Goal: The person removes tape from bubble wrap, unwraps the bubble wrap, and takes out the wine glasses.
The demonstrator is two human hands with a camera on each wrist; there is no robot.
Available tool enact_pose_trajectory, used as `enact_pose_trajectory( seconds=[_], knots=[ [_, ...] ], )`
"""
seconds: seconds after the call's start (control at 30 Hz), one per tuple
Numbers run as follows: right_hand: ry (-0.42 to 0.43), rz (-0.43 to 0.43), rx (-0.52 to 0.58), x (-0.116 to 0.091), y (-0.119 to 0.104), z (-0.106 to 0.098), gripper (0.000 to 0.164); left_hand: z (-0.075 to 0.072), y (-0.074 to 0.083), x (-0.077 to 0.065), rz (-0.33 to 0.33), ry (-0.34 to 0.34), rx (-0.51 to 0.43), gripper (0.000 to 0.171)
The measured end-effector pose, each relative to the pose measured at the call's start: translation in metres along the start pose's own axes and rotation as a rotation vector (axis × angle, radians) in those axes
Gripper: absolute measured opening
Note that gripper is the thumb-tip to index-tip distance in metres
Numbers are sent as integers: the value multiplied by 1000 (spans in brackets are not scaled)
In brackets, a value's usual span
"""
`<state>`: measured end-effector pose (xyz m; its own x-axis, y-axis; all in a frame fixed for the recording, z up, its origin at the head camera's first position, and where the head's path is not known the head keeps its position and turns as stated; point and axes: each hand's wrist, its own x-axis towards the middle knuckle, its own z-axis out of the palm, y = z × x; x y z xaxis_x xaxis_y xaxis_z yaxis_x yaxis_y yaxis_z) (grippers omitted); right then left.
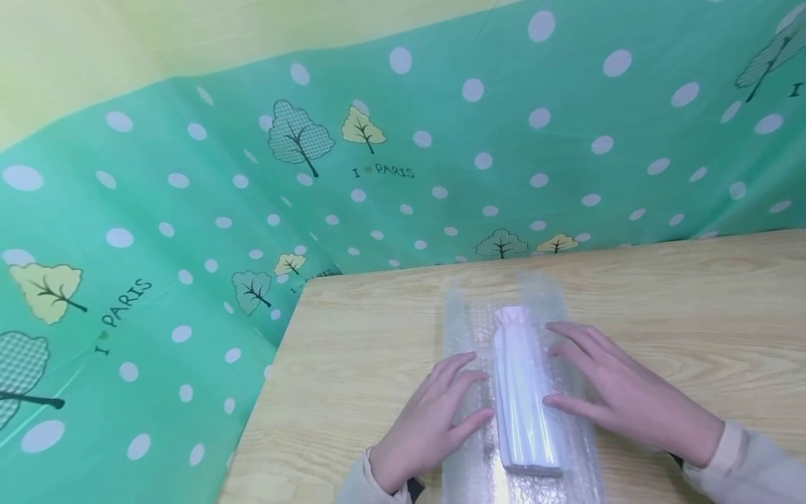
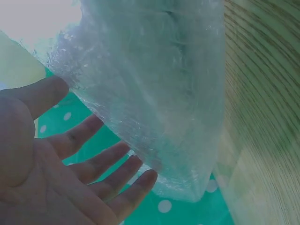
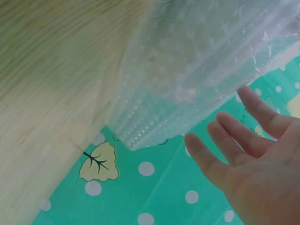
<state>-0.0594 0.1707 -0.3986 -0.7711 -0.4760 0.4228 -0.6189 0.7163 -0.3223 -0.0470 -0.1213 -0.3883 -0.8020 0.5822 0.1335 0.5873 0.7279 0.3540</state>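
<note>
On the table lies a long white package [image 1: 525, 392] with a glossy, pleated-looking surface, its far end gathered. Under and around it spreads a sheet of bubble wrap [image 1: 469, 462], its sides raised along the package. My left hand [image 1: 434, 416] is at the wrap's left side, fingers spread and slightly bent. On the other side my right hand [image 1: 613, 392] is held in the same way, fingertips near the package's right edge. Both wrist views show the bubble wrap [image 2: 154, 93] beside extended fingers, with nothing gripped. The package is hidden there behind the wrap [image 3: 187, 70].
The light wood table [image 1: 352, 350] extends to both sides of the wrap. Behind it and to the left hangs a green cloth [image 1: 352, 231] with white dots and printed trees, meeting the table's back edge.
</note>
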Motion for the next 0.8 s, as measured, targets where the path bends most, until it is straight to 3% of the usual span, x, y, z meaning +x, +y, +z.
enact_pose_trajectory(
  seconds=[0.13,0.43,0.67,0.8],
  knots=[
    [1,-15,-15,0,1,0,58,0,-2,0,4,4,-2,49],
    [1,-75,-32,0,5,-2,64,-2,-2,-2,-21,18,-24,56],
    [-43,-50,-49,0,4,-6,84,-2,-2,-5,-68,-6,-44,60],
    [-64,-38,-28,-2,5,-7,84,-2,-3,-6,-74,-9,-41,60]
  ],
)
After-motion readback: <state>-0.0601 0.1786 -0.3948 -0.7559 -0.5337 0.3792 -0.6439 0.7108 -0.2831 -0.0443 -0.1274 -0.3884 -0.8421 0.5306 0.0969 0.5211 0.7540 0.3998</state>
